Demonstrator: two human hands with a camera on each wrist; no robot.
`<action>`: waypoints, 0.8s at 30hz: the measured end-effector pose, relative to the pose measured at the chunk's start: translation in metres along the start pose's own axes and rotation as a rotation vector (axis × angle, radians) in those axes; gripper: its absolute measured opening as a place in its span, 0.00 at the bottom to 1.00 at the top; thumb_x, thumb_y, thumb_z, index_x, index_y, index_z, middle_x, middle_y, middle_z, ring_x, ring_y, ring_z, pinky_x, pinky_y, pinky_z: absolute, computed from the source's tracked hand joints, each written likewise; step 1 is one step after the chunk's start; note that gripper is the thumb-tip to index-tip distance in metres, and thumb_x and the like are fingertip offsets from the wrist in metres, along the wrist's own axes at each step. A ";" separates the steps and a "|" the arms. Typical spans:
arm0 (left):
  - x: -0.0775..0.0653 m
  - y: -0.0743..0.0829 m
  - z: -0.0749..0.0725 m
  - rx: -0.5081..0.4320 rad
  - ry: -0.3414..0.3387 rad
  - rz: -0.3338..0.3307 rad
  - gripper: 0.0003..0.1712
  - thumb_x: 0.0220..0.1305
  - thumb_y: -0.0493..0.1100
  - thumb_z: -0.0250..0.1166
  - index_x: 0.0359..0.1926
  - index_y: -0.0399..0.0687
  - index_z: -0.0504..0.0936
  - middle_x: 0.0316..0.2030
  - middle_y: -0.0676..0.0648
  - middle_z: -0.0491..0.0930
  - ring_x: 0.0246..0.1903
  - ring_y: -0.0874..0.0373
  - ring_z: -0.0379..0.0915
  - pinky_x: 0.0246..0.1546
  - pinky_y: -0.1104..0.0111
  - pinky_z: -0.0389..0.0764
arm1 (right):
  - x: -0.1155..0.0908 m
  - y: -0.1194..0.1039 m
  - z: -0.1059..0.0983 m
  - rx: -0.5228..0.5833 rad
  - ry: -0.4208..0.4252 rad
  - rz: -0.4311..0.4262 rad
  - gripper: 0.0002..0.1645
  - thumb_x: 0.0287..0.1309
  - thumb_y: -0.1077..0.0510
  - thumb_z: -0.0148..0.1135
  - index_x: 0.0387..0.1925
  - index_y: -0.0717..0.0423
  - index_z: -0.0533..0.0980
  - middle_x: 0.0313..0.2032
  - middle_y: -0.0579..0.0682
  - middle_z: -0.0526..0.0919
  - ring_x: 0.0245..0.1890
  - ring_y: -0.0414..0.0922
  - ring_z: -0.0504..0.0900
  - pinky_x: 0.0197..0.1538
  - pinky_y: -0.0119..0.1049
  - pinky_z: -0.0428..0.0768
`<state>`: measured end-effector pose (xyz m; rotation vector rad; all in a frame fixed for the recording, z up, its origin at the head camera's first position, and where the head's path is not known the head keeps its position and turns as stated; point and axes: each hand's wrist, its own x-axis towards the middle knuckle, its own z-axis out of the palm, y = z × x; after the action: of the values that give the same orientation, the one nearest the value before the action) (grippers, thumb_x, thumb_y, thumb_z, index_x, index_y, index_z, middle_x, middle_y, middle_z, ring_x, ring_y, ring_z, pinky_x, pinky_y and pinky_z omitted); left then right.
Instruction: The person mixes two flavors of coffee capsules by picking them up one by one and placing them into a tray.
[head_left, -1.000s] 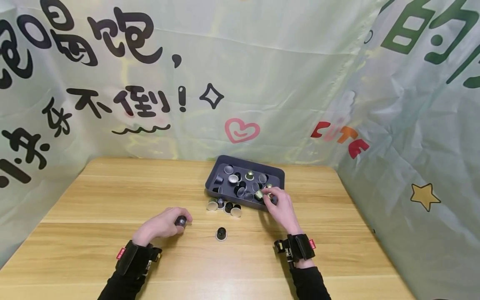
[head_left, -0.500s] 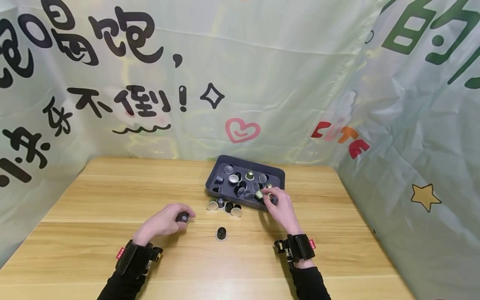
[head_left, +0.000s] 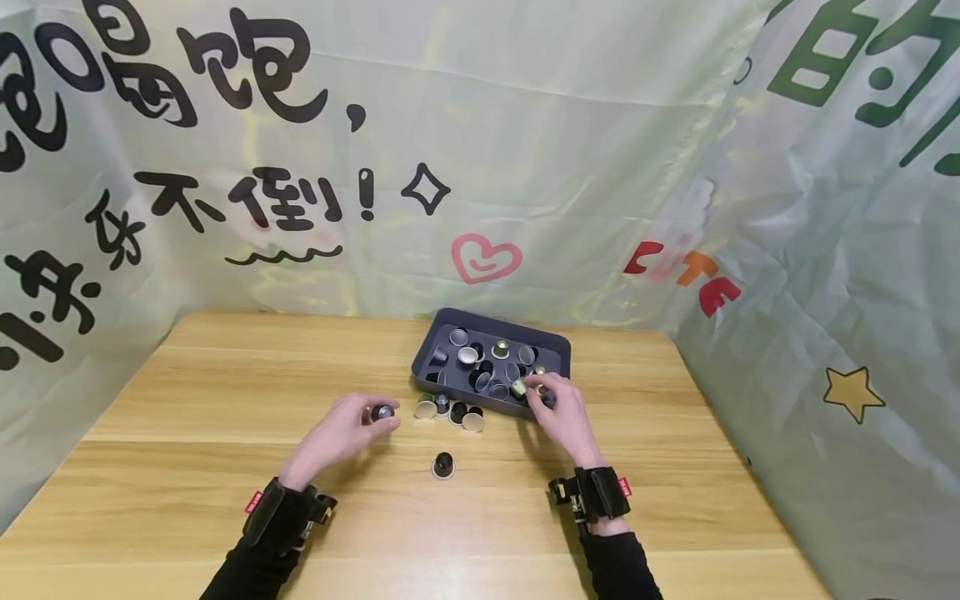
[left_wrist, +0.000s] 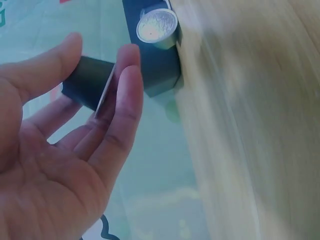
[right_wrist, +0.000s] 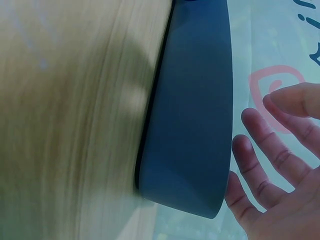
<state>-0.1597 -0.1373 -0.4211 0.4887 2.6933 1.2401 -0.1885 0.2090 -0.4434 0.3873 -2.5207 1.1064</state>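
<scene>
In the head view my left hand is above the table, left of the tray. Its thumb and fingers pinch a dark coffee capsule by its base and its rim. My right hand is at the tray's front right edge, with loosely bent fingers. The right wrist view shows its thumb close to the index finger and no capsule between them. A green capsule shows just by those fingertips. The dark tray contains several capsules, some upright, others tipped over.
Several capsules stand or lean along the tray's front side. One black capsule stands alone nearer on the wooden table. A printed cloth hangs behind the table and on the right.
My left hand has moved right and away from me, carrying the capsule toward the group in front of the tray. The right hand stays at the tray edge.
</scene>
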 end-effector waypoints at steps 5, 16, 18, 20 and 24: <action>0.007 0.003 0.009 -0.002 0.098 0.025 0.22 0.69 0.44 0.64 0.60 0.36 0.79 0.36 0.44 0.83 0.30 0.59 0.72 0.30 0.72 0.76 | 0.000 0.000 0.001 -0.012 0.003 -0.007 0.12 0.61 0.66 0.64 0.46 0.62 0.84 0.42 0.57 0.88 0.40 0.51 0.83 0.47 0.52 0.81; 0.030 0.020 0.020 0.031 0.173 0.102 0.26 0.69 0.43 0.63 0.65 0.38 0.75 0.49 0.37 0.82 0.35 0.57 0.72 0.37 0.67 0.76 | -0.002 -0.001 0.001 -0.007 0.002 0.000 0.12 0.61 0.65 0.63 0.46 0.61 0.84 0.43 0.57 0.88 0.42 0.53 0.83 0.50 0.53 0.80; 0.035 0.022 0.020 0.031 0.172 0.119 0.26 0.70 0.43 0.62 0.66 0.38 0.75 0.45 0.39 0.81 0.34 0.59 0.71 0.35 0.70 0.74 | -0.002 -0.001 0.002 -0.017 0.008 -0.009 0.12 0.61 0.66 0.63 0.46 0.61 0.84 0.43 0.57 0.88 0.42 0.53 0.83 0.50 0.52 0.80; 0.040 0.024 0.021 0.032 0.170 0.145 0.25 0.71 0.43 0.61 0.66 0.38 0.76 0.40 0.42 0.79 0.33 0.59 0.70 0.33 0.71 0.73 | -0.001 0.000 0.002 -0.023 0.011 -0.012 0.12 0.60 0.66 0.64 0.46 0.62 0.84 0.43 0.57 0.88 0.42 0.53 0.83 0.49 0.51 0.80; 0.050 0.028 0.023 0.028 0.166 0.172 0.23 0.71 0.42 0.61 0.65 0.41 0.77 0.38 0.46 0.79 0.33 0.60 0.70 0.35 0.71 0.72 | -0.001 -0.001 0.002 -0.024 -0.001 0.000 0.12 0.62 0.65 0.63 0.47 0.62 0.84 0.44 0.57 0.88 0.42 0.52 0.83 0.50 0.48 0.79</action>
<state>-0.1945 -0.0867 -0.4140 0.6618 2.8606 1.3436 -0.1877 0.2072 -0.4443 0.3808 -2.5322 1.0758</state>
